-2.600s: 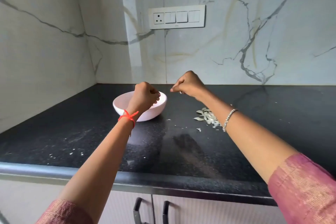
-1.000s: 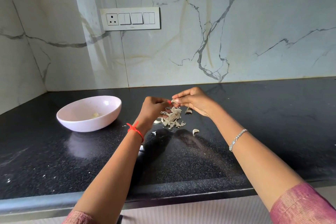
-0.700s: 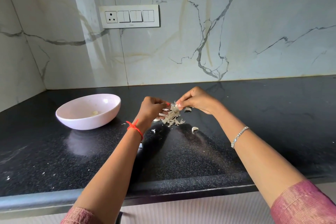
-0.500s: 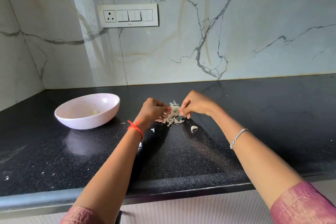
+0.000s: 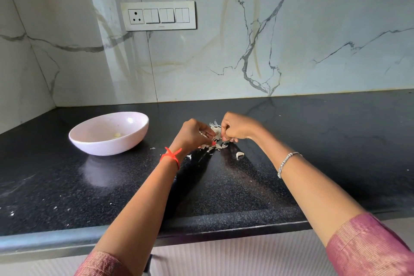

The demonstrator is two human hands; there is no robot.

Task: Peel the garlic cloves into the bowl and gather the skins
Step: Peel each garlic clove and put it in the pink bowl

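1. Garlic skins point(image 5: 215, 146): a small pale heap lies on the black worktop point(image 5: 224, 188), nearer its back edge than its front edge and about midway along the part in view. The heap sits directly between the two hands, and its upper flakes stand up between the knuckles.
2. Left hand point(image 5: 193, 135): the fingers are curled inward against the left side of the heap and close on the garlic skins. A ring and a red-painted nail are visible. A red thread point(image 5: 171, 156) is tied at the wrist.
3. Right hand point(image 5: 238, 129): the fingers are bunched knuckles-up with the thumb tucked in, nipping the garlic skins at the right side of the heap (whether a clove lies inside the clump cannot be told). A silver bracelet point(image 5: 287, 163) sits on the forearm.
4. Stray skin point(image 5: 239, 155): one curled piece lies apart from the heap, just toward the front edge and under the right wrist. Smaller flakes lie near the left wrist.
5. Bowl point(image 5: 89, 141): pale pink and upright, it stands toward the back left corner of the worktop, well left of the hands and touching neither.
6. Peeled clove point(image 5: 117, 134): one yellowish piece rests on the bowl's inner floor.
7. White specks point(image 5: 11, 213) are scattered near the front left edge of the worktop.
8. Surroundings: a marbled wall rises behind the back edge and carries a switch panel point(image 5: 159, 15). Pink sleeves point(image 5: 369, 246) cover both arms near the frame's bottom.
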